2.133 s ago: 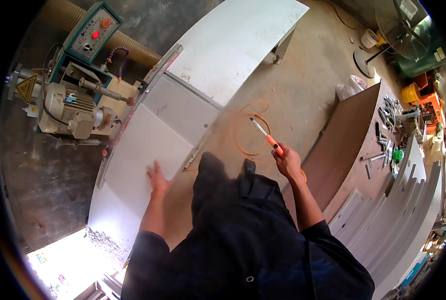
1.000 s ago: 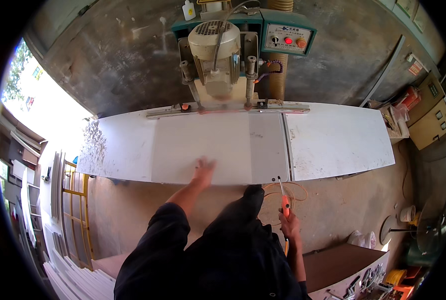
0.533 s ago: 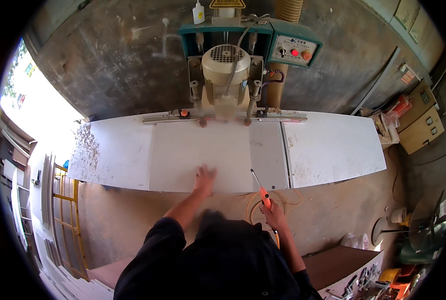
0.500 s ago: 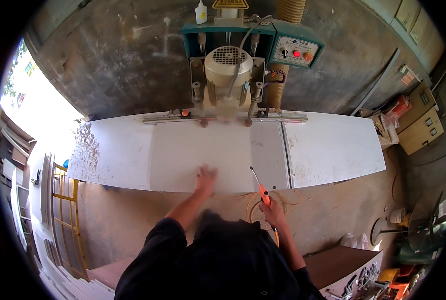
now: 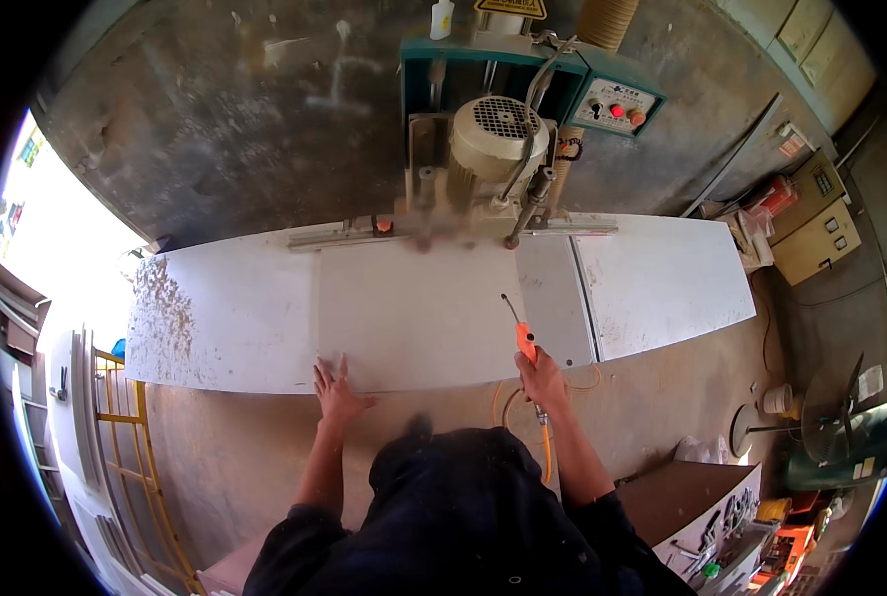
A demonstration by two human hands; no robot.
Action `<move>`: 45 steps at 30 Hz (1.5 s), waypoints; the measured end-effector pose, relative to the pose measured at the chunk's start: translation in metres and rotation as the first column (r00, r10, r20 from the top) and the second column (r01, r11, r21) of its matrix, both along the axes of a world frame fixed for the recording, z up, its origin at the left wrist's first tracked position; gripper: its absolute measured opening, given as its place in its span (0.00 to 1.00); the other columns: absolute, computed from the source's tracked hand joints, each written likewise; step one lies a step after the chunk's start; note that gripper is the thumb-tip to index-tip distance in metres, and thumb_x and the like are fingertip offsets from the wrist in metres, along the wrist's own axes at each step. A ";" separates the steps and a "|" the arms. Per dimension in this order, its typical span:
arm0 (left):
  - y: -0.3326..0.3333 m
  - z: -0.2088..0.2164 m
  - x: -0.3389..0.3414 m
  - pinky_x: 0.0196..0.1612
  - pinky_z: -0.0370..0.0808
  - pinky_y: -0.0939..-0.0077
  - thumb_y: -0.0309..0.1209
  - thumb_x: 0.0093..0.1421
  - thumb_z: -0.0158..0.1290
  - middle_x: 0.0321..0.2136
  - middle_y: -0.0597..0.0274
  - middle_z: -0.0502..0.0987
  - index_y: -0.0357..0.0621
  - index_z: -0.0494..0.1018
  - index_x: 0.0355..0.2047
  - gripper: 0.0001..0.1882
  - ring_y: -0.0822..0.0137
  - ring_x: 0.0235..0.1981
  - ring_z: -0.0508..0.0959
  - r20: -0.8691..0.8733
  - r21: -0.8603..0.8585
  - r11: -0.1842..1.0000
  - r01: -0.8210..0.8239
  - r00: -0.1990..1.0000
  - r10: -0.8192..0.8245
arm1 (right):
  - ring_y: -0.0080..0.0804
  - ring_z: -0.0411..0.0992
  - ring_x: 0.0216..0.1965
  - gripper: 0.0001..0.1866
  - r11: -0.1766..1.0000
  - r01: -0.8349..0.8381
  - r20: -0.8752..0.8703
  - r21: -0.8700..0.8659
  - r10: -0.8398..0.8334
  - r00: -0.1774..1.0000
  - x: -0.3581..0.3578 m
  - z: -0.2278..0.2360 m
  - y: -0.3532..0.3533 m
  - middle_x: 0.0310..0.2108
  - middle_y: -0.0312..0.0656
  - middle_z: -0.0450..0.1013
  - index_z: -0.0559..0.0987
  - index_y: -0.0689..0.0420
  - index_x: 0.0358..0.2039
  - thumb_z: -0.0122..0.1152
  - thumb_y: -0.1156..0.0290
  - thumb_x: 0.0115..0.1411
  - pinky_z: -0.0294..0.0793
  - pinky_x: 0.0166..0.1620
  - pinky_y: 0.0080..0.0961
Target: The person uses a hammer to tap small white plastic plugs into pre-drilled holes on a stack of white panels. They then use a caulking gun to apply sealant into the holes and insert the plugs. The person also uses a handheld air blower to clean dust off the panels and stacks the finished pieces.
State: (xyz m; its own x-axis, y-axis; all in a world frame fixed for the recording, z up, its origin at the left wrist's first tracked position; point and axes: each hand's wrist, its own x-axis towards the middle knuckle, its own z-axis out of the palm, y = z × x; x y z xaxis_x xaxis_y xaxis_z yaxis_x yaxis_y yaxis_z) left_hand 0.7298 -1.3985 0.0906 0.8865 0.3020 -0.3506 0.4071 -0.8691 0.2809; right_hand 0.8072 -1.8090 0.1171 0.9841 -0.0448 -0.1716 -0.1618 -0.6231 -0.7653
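My left hand lies with fingers spread at the near left corner of a white panel. My right hand is wrapped round an orange air blow gun, whose thin dark nozzle points away over the panel. From its lower end an orange hose hangs down beside me. The panel rests on the long white worktable, its far edge under a machine with a cream motor. Two feet or rods of the machine come down near that edge.
A teal control box with knobs and a lit red button is on the machine's right. A metal fence rail runs along the table's back. At left stands a yellow frame; at right, a fan and a brown-topped cabinet.
My left hand has moved left from the panel's middle to its near left corner. The right hand still holds the blow gun, now slightly higher. The view has shifted and tilted.
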 end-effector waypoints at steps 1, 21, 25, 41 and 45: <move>0.014 -0.003 -0.006 0.70 0.53 0.46 0.45 0.41 0.74 0.72 0.32 0.38 0.62 0.48 0.74 0.63 0.33 0.71 0.45 0.009 -0.018 0.999 0.047 0.999 -0.047 | 0.29 0.72 0.17 0.17 1.000 0.011 -0.007 -0.010 -0.011 1.000 0.003 -0.001 0.006 0.19 0.40 0.71 0.73 0.64 0.39 0.53 0.59 0.67 0.73 0.20 0.30; 0.059 -0.049 0.009 0.64 0.65 0.48 0.29 0.33 0.75 0.64 0.30 0.57 0.63 0.59 0.70 0.61 0.33 0.60 0.63 0.230 -0.004 0.984 0.178 0.958 -0.172 | 0.32 0.75 0.20 0.21 0.996 0.069 -0.157 0.058 -0.059 0.986 0.035 0.005 0.005 0.22 0.42 0.74 0.74 0.65 0.38 0.55 0.56 0.64 0.74 0.19 0.29; 0.057 -0.058 0.007 0.63 0.66 0.48 0.30 0.33 0.75 0.64 0.30 0.57 0.63 0.60 0.69 0.59 0.33 0.60 0.62 0.203 0.007 0.986 0.166 0.965 -0.164 | 0.32 0.76 0.22 0.20 0.982 0.109 -0.310 0.151 -0.058 0.949 0.026 0.047 -0.004 0.26 0.42 0.74 0.75 0.64 0.40 0.55 0.57 0.64 0.77 0.19 0.30; -0.155 -0.064 0.056 0.63 0.65 0.49 0.43 0.39 0.72 0.62 0.33 0.57 0.59 0.63 0.67 0.52 0.37 0.59 0.62 0.246 -0.010 0.948 0.318 0.920 -0.306 | 0.32 0.77 0.28 0.21 0.800 0.523 -0.324 0.294 -0.431 0.842 0.017 -0.101 -0.165 0.36 0.37 0.72 0.75 0.54 0.51 0.59 0.54 0.65 0.77 0.21 0.28; -0.166 -0.075 0.058 0.63 0.64 0.48 0.44 0.38 0.72 0.62 0.32 0.57 0.57 0.64 0.66 0.52 0.36 0.59 0.62 0.305 -0.007 0.944 0.331 0.900 -0.313 | 0.36 0.79 0.34 0.26 0.733 0.573 -0.419 0.367 -0.420 0.805 0.024 -0.107 -0.183 0.44 0.36 0.72 0.72 0.52 0.57 0.60 0.51 0.65 0.77 0.22 0.30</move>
State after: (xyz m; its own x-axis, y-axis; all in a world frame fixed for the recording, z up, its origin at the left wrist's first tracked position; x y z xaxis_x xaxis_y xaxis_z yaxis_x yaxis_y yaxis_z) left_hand 0.7879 -1.5645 0.0154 0.9973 -0.0303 -0.0662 -0.0015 -0.9175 0.3977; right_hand 0.8313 -1.9918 0.0099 0.7403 -0.3543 -0.5714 -0.6044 0.0215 -0.7964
